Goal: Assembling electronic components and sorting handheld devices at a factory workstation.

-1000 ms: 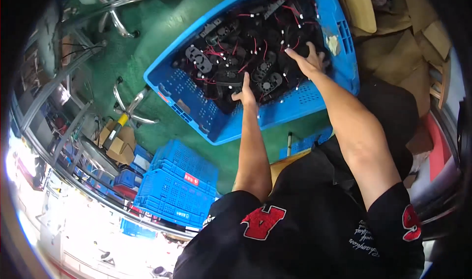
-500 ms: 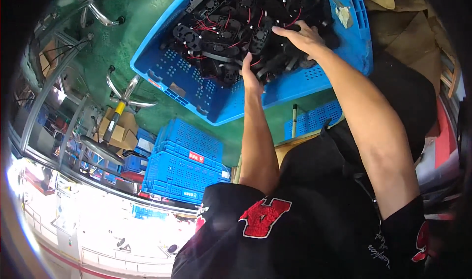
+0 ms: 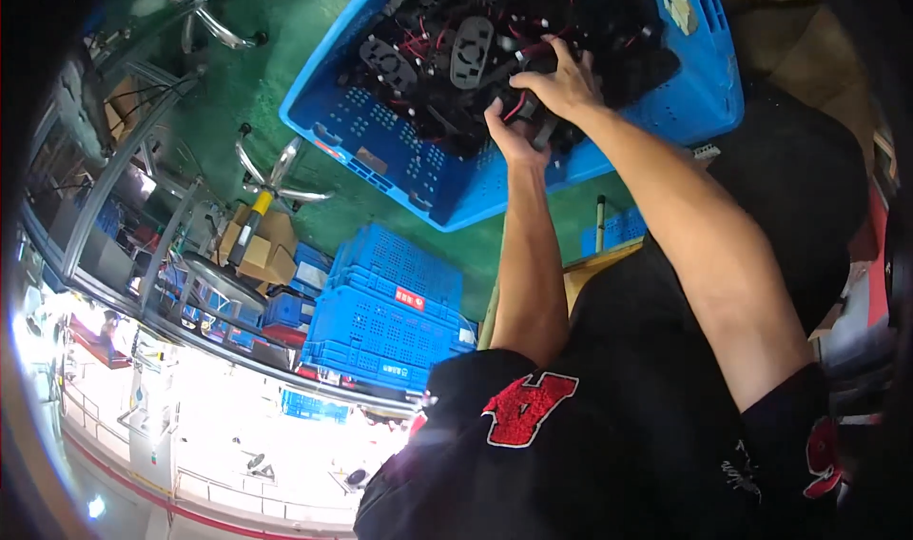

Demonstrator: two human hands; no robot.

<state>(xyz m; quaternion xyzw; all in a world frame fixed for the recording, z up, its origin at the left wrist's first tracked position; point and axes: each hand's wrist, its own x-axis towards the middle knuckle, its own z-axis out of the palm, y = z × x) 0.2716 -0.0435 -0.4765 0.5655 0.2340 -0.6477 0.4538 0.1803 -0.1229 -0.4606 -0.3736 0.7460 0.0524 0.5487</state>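
Note:
A blue plastic crate (image 3: pixel 475 202) holds a heap of black plastic parts with thin red wires and small white connectors. My left hand (image 3: pixel 518 140) is in the near side of the heap, thumb raised; its other fingers are hidden. My right hand (image 3: pixel 569 85) is just to the right over the heap, thumb and forefinger spread apart, other fingertips partly lost among the dark parts. Between the hands a red wire (image 3: pixel 516 109) shows against black pieces; whether either hand grips one is unclear. Left of them lies an oblong part (image 3: pixel 471 53), its greyish face up.
Stacked blue crates (image 3: pixel 380 302) stand on the green floor at the left, beside a cardboard box (image 3: pixel 262 255) and a chair base (image 3: pixel 276 183). A metal frame (image 3: pixel 105 197) runs along the far left. Brown cardboard (image 3: pixel 818 74) lies at the right.
My hands have come closer together within the heap. A greyish oblong part now shows to their left. The whole view has shifted a little, so the crate appears further right.

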